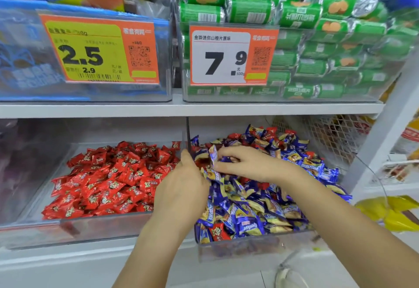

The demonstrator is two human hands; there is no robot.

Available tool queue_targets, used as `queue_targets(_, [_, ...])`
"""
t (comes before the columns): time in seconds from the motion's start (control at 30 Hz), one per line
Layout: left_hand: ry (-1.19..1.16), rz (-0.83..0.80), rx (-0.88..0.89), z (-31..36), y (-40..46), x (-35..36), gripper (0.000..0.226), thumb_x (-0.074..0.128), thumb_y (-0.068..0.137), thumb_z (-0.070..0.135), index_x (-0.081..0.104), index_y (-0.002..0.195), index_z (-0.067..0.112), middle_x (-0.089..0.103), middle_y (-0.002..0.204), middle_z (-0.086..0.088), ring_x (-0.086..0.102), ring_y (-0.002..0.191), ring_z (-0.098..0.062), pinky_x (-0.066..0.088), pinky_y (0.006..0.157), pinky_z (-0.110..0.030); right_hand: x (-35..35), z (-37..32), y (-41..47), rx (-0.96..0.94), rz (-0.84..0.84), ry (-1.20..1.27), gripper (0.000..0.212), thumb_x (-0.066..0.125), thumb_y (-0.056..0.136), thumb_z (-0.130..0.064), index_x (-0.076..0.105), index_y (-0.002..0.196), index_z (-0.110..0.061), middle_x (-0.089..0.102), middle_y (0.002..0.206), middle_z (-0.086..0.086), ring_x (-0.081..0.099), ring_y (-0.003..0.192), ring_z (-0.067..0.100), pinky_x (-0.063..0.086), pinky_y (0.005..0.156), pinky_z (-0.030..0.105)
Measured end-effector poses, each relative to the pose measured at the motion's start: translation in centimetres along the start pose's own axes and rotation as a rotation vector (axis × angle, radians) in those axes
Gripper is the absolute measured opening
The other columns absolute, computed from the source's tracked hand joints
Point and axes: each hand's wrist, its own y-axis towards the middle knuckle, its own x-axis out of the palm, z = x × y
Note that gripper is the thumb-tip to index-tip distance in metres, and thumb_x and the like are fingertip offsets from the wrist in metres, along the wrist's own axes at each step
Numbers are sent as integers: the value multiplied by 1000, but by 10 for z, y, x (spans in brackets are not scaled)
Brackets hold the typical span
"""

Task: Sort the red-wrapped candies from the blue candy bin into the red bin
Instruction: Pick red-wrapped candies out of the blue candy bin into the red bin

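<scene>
While both forearms reach in from below, the left hand (181,188) stands edge-on at the clear divider (188,135) between the two lower bins, its back to the camera and its fingers hidden behind it, so whether it holds anything cannot be told; the right hand (247,163) lies palm down on the heap in the blue candy bin (256,249), its fingers stretched leftward and pressing among the wrappers, with a blue-and-yellow candy (213,154) standing up against its fingertips, though a pinch cannot be made out. Red-wrapped candies (218,233) show among the blue ones, one at the front wall of that bin and several more near the back of the heap; the red bin (102,228), just left of the divider, holds a broad pile of red candies (108,179). On the shelf (181,109) above stand two clear boxes with price tags, one reading 2.5 (99,49) and one 7.9 (233,55); the right box is packed with green rolls (317,38).
</scene>
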Motion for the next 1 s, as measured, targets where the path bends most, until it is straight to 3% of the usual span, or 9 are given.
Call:
queue_targets(0.1, [-13, -9, -19, 0, 1, -1, 51, 37, 96, 17, 21, 143, 6, 58, 122, -16, 57, 105, -35, 34, 70, -33, -7, 12, -33, -35, 53, -29, 25, 59, 89, -44, 66, 110, -33, 54, 96, -22, 48, 88, -17, 34, 76, 6])
queue_targets(0.2, [-44, 16, -34, 3, -2, -6, 43, 38, 95, 18, 31, 135, 3, 53, 126, -16, 52, 108, -36, 36, 75, -38, -14, 29, -63, -36, 130, 42, 23, 63, 85, -46, 67, 107, -42, 56, 105, -17, 53, 104, -4, 38, 93, 19])
queue_targets(0.3, [-20, 169, 52, 8, -3, -10, 42, 42, 93, 15, 38, 134, 3, 49, 130, -16, 46, 115, -34, 37, 87, -41, -25, 46, -89, -5, 334, 145, 19, 63, 87, -44, 69, 105, -43, 63, 112, -17, 55, 109, -2, 41, 98, 26])
queue_targets(0.4, [-101, 299, 238, 19, -7, -13, 37, 46, 93, 14, 51, 129, 11, 57, 125, -9, 48, 115, -29, 35, 93, -35, -29, 58, -106, 26, 493, 250, 12, 61, 90, -38, 71, 97, -39, 69, 101, -21, 61, 100, -4, 46, 92, 29])
queue_targets(0.5, [-146, 254, 375, 33, -12, -7, 30, 49, 94, 18, 62, 120, 24, 63, 118, 5, 52, 112, -17, 37, 91, -28, -21, 61, -108, 57, 594, 187, 10, 63, 89, -31, 69, 87, -39, 70, 88, -20, 63, 87, -3, 49, 82, 26])
queue_targets(0.6, [-132, 153, 490, 47, -12, 5, 23, 52, 93, 25, 64, 112, 29, 63, 112, 12, 56, 107, -10, 43, 90, -29, -9, 54, -106, 50, 545, 37, 8, 68, 80, -43, 68, 85, -37, 64, 83, -15, 59, 83, 2, 49, 76, 30])
queue_targets(0.77, [35, 31, 529, 57, -3, 31, 44, 50, 91, 44, 48, 132, 30, 53, 125, 9, 49, 116, -11, 38, 88, -25, 15, 40, -103, 40, 398, -193, 62, 48, 61, -79, 58, 113, -45, 48, 107, -27, 45, 100, -6, 39, 77, 16])
queue_targets(0.87, [215, -13, 532, 59, 3, 41, 49, 48, 91, 46, 41, 137, 30, 52, 124, 2, 47, 116, -19, 39, 90, -29, 20, 34, -98, 70, 351, -344, 53, 56, 77, -67, 52, 124, -44, 42, 125, -19, 45, 112, 6, 44, 83, 29])
queue_targets(1.0, [171, -61, 527, 60, 6, 37, 30, 54, 91, 31, 47, 119, 23, 54, 108, 0, 52, 102, -22, 41, 75, -31, 18, 32, -96, 87, 339, -344, 34, 57, 89, -39, 53, 123, -38, 41, 128, -12, 52, 107, 13, 42, 82, 28])
